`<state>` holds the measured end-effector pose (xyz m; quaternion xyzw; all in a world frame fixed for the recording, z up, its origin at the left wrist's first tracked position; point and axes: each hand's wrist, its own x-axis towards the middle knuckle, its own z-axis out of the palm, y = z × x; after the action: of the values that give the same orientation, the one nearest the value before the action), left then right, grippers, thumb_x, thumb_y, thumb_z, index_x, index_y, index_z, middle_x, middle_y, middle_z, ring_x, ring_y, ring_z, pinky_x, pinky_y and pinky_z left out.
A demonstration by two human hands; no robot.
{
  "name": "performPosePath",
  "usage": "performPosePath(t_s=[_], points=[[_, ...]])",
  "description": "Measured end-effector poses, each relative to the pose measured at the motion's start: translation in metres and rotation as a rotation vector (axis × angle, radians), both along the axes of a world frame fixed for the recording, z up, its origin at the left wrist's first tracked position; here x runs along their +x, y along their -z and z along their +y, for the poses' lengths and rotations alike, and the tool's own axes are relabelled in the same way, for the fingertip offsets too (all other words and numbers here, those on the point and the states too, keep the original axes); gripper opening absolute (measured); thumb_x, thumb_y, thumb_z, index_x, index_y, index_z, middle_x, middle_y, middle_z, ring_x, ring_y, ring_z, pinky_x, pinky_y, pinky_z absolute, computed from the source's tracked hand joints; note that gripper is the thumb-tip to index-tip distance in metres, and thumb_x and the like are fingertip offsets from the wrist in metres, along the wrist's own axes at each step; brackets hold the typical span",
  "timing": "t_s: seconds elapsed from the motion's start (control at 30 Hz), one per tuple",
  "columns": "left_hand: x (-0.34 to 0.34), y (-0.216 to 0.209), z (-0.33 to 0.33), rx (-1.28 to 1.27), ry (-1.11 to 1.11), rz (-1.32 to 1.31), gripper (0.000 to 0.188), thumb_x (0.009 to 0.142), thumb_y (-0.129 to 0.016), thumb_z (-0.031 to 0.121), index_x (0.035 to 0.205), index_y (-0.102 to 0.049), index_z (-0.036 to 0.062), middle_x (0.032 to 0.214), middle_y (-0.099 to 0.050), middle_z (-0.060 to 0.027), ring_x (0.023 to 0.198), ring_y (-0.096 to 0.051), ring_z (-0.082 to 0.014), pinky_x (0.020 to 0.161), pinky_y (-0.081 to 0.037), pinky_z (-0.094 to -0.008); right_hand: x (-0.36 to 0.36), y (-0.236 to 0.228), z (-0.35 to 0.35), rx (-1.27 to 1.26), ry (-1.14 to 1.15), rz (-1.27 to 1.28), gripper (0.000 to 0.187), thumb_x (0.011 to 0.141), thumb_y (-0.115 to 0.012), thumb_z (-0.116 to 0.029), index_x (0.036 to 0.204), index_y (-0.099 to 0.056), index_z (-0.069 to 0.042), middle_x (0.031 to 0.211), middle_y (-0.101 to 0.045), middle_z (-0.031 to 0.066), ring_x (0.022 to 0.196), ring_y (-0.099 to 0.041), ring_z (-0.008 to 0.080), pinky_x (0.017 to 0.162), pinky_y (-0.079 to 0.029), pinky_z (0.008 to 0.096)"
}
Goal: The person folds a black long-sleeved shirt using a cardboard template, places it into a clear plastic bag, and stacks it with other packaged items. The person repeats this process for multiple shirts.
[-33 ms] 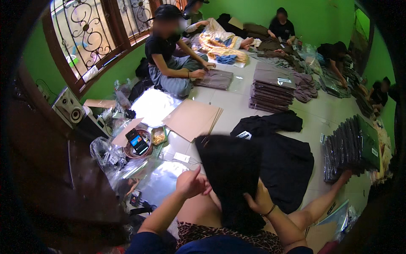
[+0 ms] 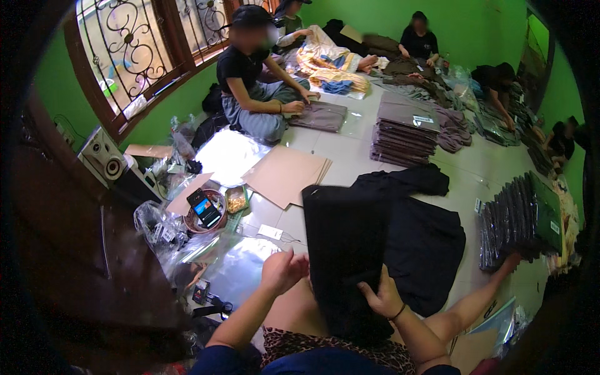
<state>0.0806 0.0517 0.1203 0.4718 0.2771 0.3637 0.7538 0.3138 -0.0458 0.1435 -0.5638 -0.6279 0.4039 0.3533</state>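
Cloth (image 2: 347, 250), black and apparently folded into a long panel, stands out in the head view, slanting up from the person's lap and partly over a black garment (image 2: 428, 244) spread on the floor. Its upper edge has just come up and settled straighter: a moment ago it sloped and blurred, and a pale label showed on the garment beyond; now the panel covers that spot. For the work in hand, this seems to leave the panel flatter and squarer.

The right hand (image 2: 384, 297) holds the panel's right edge, closed on it with the thumb on the near face. The left hand (image 2: 284, 272) is beside the opposite edge, fingers half curled and nothing visible in them; whether they touch the fabric, I cannot tell.

Left of the legs lie clear plastic sleeves (image 2: 240, 272), and farther out some cardboard sheets (image 2: 284, 175). Wrapped dark clothes (image 2: 509, 219) stand in a row at the right, near the person's foot (image 2: 511, 262).
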Motion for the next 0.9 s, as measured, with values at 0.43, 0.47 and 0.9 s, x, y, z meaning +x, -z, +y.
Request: performPosePath(t_s=[0.43,0.47,0.9], points=[[-0.031,0.048,-0.031,0.62,-0.36,0.697,0.043,0.089,-0.047,0.025,0.122,-0.041,-0.0011,0.114,-0.05,-0.0155,0.107,-0.048,-0.0236,0.094,-0.036,-0.0337,-0.059,0.06,0.006,-0.208,0.034,0.316,0.061,0.071,-0.075,-0.019,0.124,-0.047,-0.006,0.122,-0.05,0.013,0.111,-0.049,0.021,0.094,-0.039,0.0326],[-0.042,0.066,-0.02,0.486,-0.454,0.532,0.033,0.09,-0.044,0.025,0.109,-0.047,-0.0014,0.107,-0.052,-0.0146,0.101,-0.049,-0.0245,0.09,-0.037,-0.0345,-0.066,0.07,0.002,-0.248,0.016,0.369,0.061,0.071,-0.075,-0.019,0.124,-0.047,-0.006,0.123,-0.05,0.0127,0.112,-0.048,0.021,0.095,-0.038,0.0327],[-0.14,0.253,-0.004,0.543,-0.869,1.433,0.017,0.079,-0.06,0.022,0.076,-0.053,0.0073,0.079,-0.053,-0.0087,0.079,-0.048,-0.0291,0.072,-0.036,-0.0395,-0.09,0.114,-0.004,-0.542,0.024,0.51,0.063,0.074,-0.073,-0.022,0.127,-0.044,-0.004,0.128,-0.046,0.0146,0.12,-0.042,0.0229,0.102,-0.03,0.0352]])
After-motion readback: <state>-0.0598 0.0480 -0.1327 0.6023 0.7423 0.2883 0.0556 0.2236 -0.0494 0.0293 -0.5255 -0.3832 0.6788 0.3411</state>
